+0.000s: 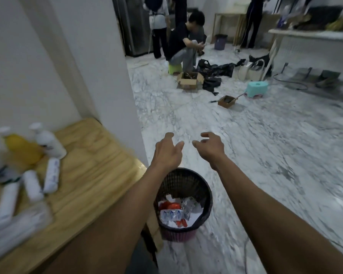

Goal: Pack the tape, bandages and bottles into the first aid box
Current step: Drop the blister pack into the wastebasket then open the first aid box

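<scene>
My left hand (167, 153) and my right hand (211, 148) reach forward side by side over the marble floor, both empty with fingers loosely apart. They hang above a black mesh waste basket (202, 186). At far left on the wooden table (91, 175) stand a white bottle (50, 142) and a yellow bottle (21, 148). In front of them lie several white bandage rolls, one (52, 175) nearest the bottles and another (32, 185) beside it. A clear plastic pack (14, 224) lies at the table's near left. The picture is motion-blurred. No first aid box is in view.
The basket holds wrappers and red scraps. A white wall corner (117, 95) rises behind the table. On the floor beyond, a person crouches (184, 44) by an open cardboard box (189, 80). A teal stool (256, 89) and a small box (227, 101) stand further right.
</scene>
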Demonstrator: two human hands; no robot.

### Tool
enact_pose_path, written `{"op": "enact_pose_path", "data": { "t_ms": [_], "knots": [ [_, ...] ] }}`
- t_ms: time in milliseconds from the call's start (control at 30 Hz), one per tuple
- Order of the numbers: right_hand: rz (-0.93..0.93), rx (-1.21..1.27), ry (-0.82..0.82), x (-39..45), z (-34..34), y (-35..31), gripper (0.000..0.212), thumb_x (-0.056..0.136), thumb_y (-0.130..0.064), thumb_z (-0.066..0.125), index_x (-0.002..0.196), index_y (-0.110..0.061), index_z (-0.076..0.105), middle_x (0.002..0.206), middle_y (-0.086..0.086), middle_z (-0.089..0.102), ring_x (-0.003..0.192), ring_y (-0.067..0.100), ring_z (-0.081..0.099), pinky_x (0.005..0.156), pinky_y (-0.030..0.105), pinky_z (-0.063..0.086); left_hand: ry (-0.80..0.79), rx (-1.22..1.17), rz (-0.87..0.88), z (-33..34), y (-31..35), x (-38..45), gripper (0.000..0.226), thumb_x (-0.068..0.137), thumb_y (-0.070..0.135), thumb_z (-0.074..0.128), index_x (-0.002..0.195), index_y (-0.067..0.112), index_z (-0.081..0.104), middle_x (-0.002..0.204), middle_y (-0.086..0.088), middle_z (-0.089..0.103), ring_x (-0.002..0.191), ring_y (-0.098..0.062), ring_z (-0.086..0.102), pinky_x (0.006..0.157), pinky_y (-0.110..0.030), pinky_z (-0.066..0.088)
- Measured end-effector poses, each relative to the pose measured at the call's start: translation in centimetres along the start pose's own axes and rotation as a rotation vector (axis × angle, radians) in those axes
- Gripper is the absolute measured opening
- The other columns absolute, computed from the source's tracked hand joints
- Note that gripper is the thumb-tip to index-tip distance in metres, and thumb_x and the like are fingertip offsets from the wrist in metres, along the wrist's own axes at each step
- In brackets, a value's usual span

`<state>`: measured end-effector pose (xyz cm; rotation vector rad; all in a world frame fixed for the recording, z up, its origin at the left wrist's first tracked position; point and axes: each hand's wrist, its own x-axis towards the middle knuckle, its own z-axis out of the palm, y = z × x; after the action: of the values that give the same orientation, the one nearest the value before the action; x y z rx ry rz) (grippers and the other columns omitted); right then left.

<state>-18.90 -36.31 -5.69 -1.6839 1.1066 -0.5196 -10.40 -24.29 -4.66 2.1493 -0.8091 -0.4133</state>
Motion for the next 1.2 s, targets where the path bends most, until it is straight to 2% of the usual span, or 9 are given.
{"op": "enact_pose_path", "data": {
  "t_ms": [167,367,433,567,667,767,867,1033,1200],
  "knots": [
    [-0.136,0.127,-0.137,-3.9,0.5,-7.4,0.045,0.083,-0.031,0.076,0.123,-0.018,0.060,0.117,0.008,0.066,0.103,0.023,0.064,0.090,0.044,0.056,0.188,-0.071,0.086,-8.8,1.7,-3.6,0.049,0.095,0.043,0.054,0.138,0.019,0.049,0.137,-0.010,0.057,0.119,-0.023,0.058,0.096,-0.033,0.046],
    [-0.298,0.225,-0.363,-10.7,4.7,-14.7,0.043,0.083,-0.023,0.075,0.124,-0.015,0.061,0.106,0.005,0.069,0.100,0.020,0.066,0.074,0.033,0.054,0.416,-0.044,0.109,-18.7,-0.3,-9.7,0.045,0.095,0.042,0.055,0.132,0.016,0.055,0.129,-0.008,0.062,0.111,-0.020,0.063,0.095,-0.034,0.050],
    [-0.331,0.245,-0.451,-13.0,6.5,-16.4,0.042,0.083,-0.021,0.075,0.123,-0.015,0.062,0.108,0.006,0.070,0.103,0.021,0.067,0.075,0.034,0.055,0.464,-0.029,0.097,-21.5,-1.7,-12.2,0.045,0.095,0.043,0.054,0.131,0.016,0.056,0.128,-0.007,0.063,0.109,-0.019,0.064,0.094,-0.039,0.052],
    [-0.409,0.264,-0.602,-17.2,10.4,-19.2,0.039,0.083,-0.018,0.075,0.120,-0.014,0.064,0.110,0.010,0.070,0.103,0.022,0.067,0.080,0.040,0.055,0.584,-0.010,0.034,-26.5,-4.9,-17.5,0.042,0.094,0.042,0.056,0.127,0.016,0.060,0.123,-0.004,0.066,0.107,-0.015,0.065,0.086,-0.030,0.051],
    [-0.456,0.274,-0.712,-19.9,13.3,-20.9,0.040,0.083,-0.015,0.076,0.120,-0.013,0.064,0.111,0.011,0.070,0.103,0.022,0.066,0.074,0.036,0.054,0.684,-0.003,-0.039,-29.6,-7.4,-21.3,0.042,0.094,0.042,0.057,0.127,0.016,0.060,0.125,-0.004,0.065,0.106,-0.013,0.062,0.087,-0.031,0.052],
    [-0.497,0.258,-0.795,-22.2,16.0,-22.0,0.040,0.082,-0.013,0.076,0.120,-0.012,0.063,0.110,0.015,0.071,0.096,0.022,0.066,0.077,0.041,0.054,0.785,0.001,-0.125,-32.3,-9.7,-24.8,0.042,0.095,0.039,0.057,0.129,0.013,0.059,0.125,-0.004,0.064,0.103,-0.012,0.059,0.078,-0.023,0.049],
    [-0.517,0.242,-0.850,-24.3,18.8,-22.8,0.038,0.082,-0.012,0.076,0.119,-0.012,0.064,0.111,0.015,0.070,0.094,0.023,0.066,0.079,0.041,0.055,0.881,0.005,-0.205,-34.5,-12.0,-27.6,0.042,0.093,0.040,0.059,0.126,0.014,0.061,0.122,-0.004,0.066,0.099,-0.012,0.061,0.087,-0.031,0.050],
    [-0.584,0.179,-0.837,-26.5,24.3,-23.3,0.041,0.081,-0.019,0.078,0.119,-0.019,0.065,0.113,0.006,0.068,0.102,0.022,0.067,0.084,0.041,0.056,0.921,0.011,-0.276,-37.5,-15.8,-29.6,0.041,0.094,0.040,0.058,0.127,0.015,0.060,0.124,-0.005,0.064,0.096,-0.012,0.060,0.088,-0.035,0.052],
    [-0.635,0.127,-0.783,-27.3,30.5,-23.1,0.049,0.082,-0.027,0.076,0.128,-0.020,0.060,0.128,0.006,0.060,0.103,0.017,0.060,0.094,0.044,0.054,0.966,0.058,-0.309,-40.0,-20.1,-28.1,0.047,0.094,0.037,0.059,0.132,0.010,0.056,0.129,-0.011,0.063,0.107,-0.021,0.063,0.091,-0.036,0.052]
  ]
}}
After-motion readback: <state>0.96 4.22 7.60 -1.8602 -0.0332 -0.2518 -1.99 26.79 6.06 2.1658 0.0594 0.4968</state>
